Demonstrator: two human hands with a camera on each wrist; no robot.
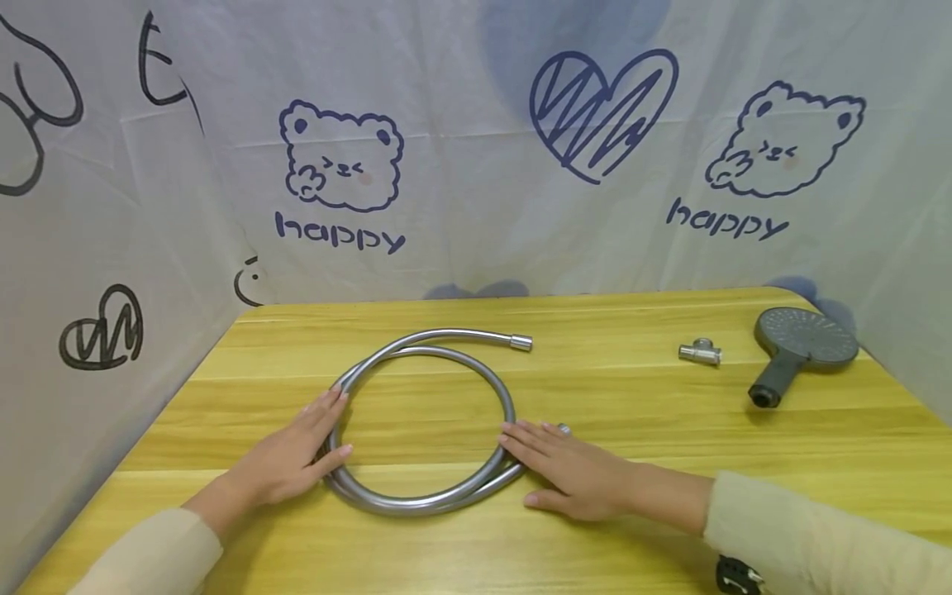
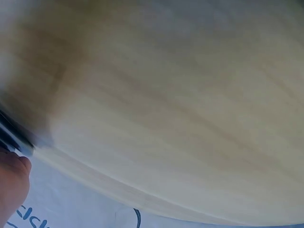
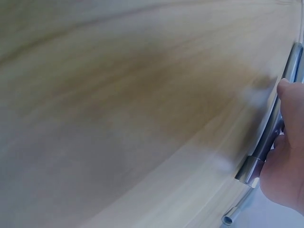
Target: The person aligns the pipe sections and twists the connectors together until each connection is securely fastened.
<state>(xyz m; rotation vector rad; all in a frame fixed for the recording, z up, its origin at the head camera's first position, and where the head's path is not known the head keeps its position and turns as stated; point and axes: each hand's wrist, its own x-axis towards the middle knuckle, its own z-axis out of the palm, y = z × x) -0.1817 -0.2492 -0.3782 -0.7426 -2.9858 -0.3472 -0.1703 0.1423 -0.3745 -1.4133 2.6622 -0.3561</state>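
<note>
A silver shower hose [image 1: 405,505] lies coiled in a loop on the table. One metal end fitting [image 1: 521,342] points right at the back of the coil; the other end fitting [image 1: 564,429] peeks out behind my right hand. Across the loop's left side rests my left hand [image 1: 297,454], fingers extended and thumb reaching inside. My right hand [image 1: 576,471] lies over the right side, its fingers nearly straight on the hose. The right wrist view shows the hose [image 3: 270,133] running under that hand. Only a bit of hose [image 2: 14,135] appears in the left wrist view.
At the right of the wooden table [image 1: 632,529] lies a dark grey shower head [image 1: 806,339], handle toward me. A small metal tee fitting [image 1: 701,352] is left of it. White cloth [image 1: 476,215] with drawings hangs behind the table and along its sides.
</note>
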